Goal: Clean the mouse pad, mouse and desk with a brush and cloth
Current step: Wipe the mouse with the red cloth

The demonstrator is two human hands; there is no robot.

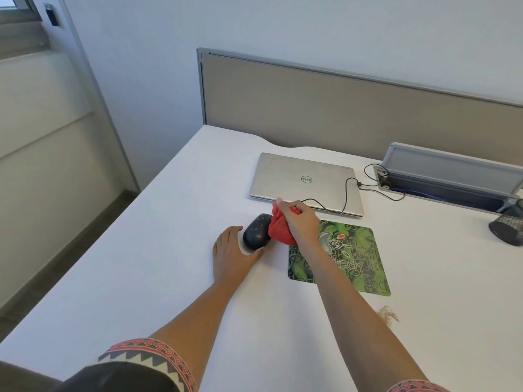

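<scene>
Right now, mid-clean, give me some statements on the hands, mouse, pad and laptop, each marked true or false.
1. The right hand grips the red cloth against the mouse. True.
2. The mouse sits on the mouse pad. False: it lies on the desk, left of the pad.
3. The laptop is open. False: its lid is closed.
4. The left hand rests against the mouse's near left side. True.
5. Brownish crumbs lie on the desk just off the pad's near right corner. True.
</scene>
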